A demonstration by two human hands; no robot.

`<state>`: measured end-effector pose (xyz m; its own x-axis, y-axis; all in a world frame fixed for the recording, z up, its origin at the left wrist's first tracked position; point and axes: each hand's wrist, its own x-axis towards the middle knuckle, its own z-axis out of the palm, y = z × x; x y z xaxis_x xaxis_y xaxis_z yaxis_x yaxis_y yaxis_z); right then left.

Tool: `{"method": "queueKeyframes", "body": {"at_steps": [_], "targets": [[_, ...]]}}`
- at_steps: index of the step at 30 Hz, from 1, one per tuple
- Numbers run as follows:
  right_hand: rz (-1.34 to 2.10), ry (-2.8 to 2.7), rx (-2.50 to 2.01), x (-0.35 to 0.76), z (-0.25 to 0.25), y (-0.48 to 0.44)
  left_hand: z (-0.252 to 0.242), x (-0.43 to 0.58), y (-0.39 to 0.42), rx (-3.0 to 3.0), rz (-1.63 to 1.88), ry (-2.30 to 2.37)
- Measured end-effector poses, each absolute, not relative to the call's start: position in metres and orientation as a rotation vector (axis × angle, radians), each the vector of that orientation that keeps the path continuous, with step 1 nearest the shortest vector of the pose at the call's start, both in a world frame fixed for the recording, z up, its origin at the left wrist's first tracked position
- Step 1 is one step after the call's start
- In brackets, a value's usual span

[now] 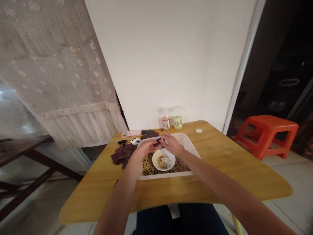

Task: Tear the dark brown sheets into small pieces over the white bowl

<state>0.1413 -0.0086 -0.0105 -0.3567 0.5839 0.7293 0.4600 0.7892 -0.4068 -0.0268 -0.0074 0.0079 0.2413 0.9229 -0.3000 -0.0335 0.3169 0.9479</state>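
Observation:
My left hand (146, 148) and my right hand (171, 144) meet above a white plastic tray (168, 174), with a small dark brown sheet piece (158, 140) pinched between their fingertips. The tray holds a mass of mixed dark and pale beans (149, 166). A white bowl (163, 164) sits in the tray below my hands, with pale beans (162, 162) inside it. To the left of the tray lies a pile of dark brown sheet pieces (123, 154), and more of them (150, 134) lie behind it.
The tray stands on a rounded wooden table (217, 163). At the back are a pink flat box (131, 133), a black round object (122, 141), a white scrap (135, 141), several bottles (171, 121) and a white cap (199, 130). An orange plastic stool (265, 135) stands to the right.

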Motion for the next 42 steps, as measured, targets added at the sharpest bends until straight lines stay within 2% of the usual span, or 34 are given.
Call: {"method": "queueKeyframes", "body": {"at_steps": [42], "targets": [[0.147, -2.018, -0.762, 0.1434, -0.0093, -0.0106, 0.0093, -0.0243, -0.0108, 1.034, 0.859, 1.055]]}}
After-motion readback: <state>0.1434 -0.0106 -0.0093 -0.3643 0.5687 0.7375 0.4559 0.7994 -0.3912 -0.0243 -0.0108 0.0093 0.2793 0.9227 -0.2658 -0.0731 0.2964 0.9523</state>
